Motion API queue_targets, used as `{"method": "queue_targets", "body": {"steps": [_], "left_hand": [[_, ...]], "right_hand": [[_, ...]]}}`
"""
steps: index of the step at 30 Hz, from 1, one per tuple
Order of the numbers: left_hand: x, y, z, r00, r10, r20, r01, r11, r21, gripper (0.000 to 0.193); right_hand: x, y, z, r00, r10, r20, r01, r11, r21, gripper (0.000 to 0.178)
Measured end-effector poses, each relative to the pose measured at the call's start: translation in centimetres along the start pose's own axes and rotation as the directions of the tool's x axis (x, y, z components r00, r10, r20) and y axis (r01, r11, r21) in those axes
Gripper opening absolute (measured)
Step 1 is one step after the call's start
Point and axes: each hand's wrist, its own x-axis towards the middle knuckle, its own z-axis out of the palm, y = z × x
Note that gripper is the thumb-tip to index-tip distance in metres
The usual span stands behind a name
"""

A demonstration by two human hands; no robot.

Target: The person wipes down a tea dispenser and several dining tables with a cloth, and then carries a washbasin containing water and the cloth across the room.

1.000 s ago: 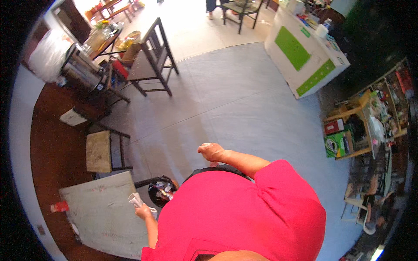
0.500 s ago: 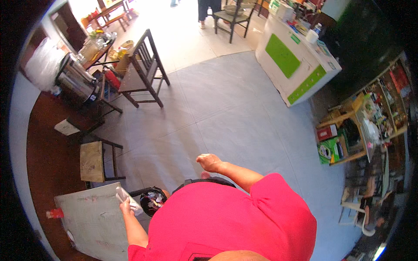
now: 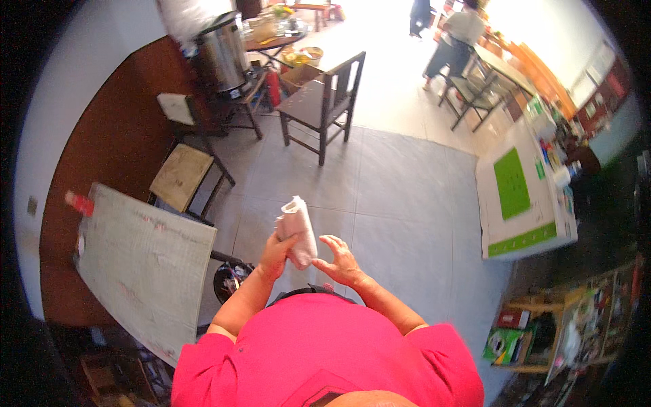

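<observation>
My left hand is wrapped round a pale, whitish roll, which looks like a rolled-up cloth. It is held up in front of my waist, its hollow upper end tilted away from me. To its right is my right hand, open with the fingers apart. The thumb comes close to the roll's lower end; whether it touches I cannot tell. Below my left forearm stands a dark bin with litter in it. Left of that is a grey-white table with a worn top.
A wooden stool-like chair stands beyond the table, and a dark slatted chair farther ahead. A steel urn is at the left wall. On the right are a white and green counter and cluttered shelves. A person is at the far right.
My left hand has brought the roll from beside the table to in front of me. My right hand has opened and come close to it. The view has swung left.
</observation>
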Motion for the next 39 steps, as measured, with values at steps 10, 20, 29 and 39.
{"method": "queue_targets", "body": {"steps": [10,20,29,39], "left_hand": [[-5.3,3.0,1.3,0.975,-0.017,0.221,0.007,0.999,0.047,0.059],[-12.6,-0.2,-1.4,0.800,0.052,-0.598,0.061,0.984,0.167,0.052],[-15.4,1.7,-1.5,0.924,0.354,-0.142,-0.381,0.854,-0.353,0.063],[-30.3,1.0,-7.7,0.717,0.377,-0.586,-0.597,0.766,-0.238,0.040]], "right_hand": [[5.0,-4.5,1.5,0.867,0.229,0.443,-0.495,0.505,0.707,0.037],[5.5,-3.4,1.9,0.783,0.142,0.605,-0.579,0.521,0.627,0.032],[6.2,-9.2,4.1,0.550,-0.212,0.808,-0.617,0.549,0.564,0.047],[-6.0,-21.1,15.4,0.715,-0.254,0.651,-0.038,0.916,0.399,0.065]]}}
